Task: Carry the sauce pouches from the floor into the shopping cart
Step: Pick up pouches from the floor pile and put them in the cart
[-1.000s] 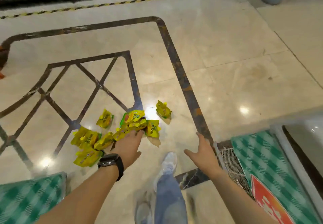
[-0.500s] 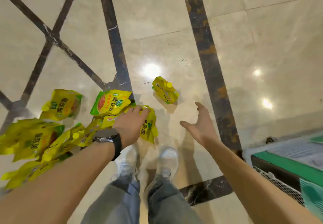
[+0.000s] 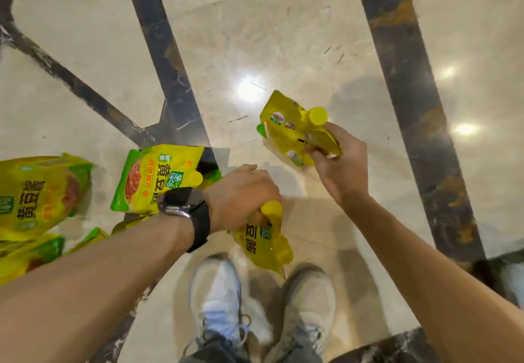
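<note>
At centre frame the left hand [image 3: 243,195] clenches one sauce pouch [image 3: 262,245] hanging below it; upper right, the right hand [image 3: 341,164] grips another pouch [image 3: 295,130]. More pouches [image 3: 153,178] lie on the floor [image 3: 283,36] at left.

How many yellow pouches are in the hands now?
2. The right hand holds one pouch; the left hand grips another pouch by its cap. More lie on the floor.
</note>
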The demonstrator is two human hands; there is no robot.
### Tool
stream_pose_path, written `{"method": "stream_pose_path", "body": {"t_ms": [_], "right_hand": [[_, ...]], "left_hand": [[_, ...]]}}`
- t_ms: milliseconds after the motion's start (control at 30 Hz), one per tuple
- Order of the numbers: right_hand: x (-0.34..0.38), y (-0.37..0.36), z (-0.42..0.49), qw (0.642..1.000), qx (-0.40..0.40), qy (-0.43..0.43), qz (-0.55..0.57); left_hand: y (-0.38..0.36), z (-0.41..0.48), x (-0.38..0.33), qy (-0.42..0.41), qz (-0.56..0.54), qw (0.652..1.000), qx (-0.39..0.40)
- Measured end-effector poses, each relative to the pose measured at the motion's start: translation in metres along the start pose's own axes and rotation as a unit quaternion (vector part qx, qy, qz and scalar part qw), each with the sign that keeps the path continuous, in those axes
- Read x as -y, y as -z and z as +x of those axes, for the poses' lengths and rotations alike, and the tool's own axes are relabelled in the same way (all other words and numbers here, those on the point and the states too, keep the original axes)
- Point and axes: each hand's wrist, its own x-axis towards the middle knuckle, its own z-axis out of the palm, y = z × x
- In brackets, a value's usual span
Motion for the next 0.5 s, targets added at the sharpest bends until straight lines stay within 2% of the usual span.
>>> {"method": "stream_pose_path", "body": {"t_ms": [100,200,267,367,433,500], "right_hand": [[-0.004,0.034,0.01,0.992,0.015,0.088,-0.089],[-0.032,0.052,-0.001,0.995,0.03,0.075,-0.052],[-0.045,0.041,-0.007,0.998,0.04,0.025,0.033],[-0.039,0.019,-0.001,0.992,-0.001,-0.024,0.124],[-0.031,0.017,0.007,0.989,-0.029,-0.042,0.136],[-0.021,0.026,0.015,0.988,-0.016,-0.047,0.149]], "left_hand": [[0.012,-0.015,0.018,0.059,-0.186,0.973,-0.125],[0.019,-0.007,0.023,0.116,-0.306,0.909,-0.259],[0.021,0.008,0.029,0.126,-0.331,0.899,-0.259],[0.014,0.026,0.044,0.127,-0.348,0.91,-0.187],[0.012,0.036,0.051,0.143,-0.34,0.916,-0.159],[0.02,0.043,0.051,0.15,-0.329,0.92,-0.151]]}}
